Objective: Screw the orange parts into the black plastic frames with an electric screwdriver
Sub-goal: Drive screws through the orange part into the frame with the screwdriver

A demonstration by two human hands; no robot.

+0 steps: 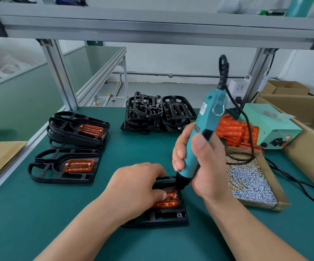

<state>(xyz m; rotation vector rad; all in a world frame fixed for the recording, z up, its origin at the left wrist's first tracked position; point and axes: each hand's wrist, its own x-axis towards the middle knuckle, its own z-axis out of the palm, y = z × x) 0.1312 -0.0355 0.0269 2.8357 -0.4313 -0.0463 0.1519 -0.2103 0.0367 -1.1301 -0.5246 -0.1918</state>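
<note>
A black plastic frame (168, 216) lies on the green mat in front of me with an orange part (168, 201) seated in it. My left hand (137, 187) lies over the frame, its thumb pressing on the orange part. My right hand (199, 162) grips the teal electric screwdriver (201, 127), held nearly upright. Its black tip (182, 182) is down at the far right end of the orange part. The left half of the frame is hidden under my left hand.
Frames with orange parts fitted lie at the left: one pile (65, 165) and a higher pile (78, 129) behind it. Bare black frames (158, 112) are stacked at the back. Loose orange parts (235, 130), a cardboard tray of screws (252, 181) and the screwdriver's power box (273, 127) are at the right.
</note>
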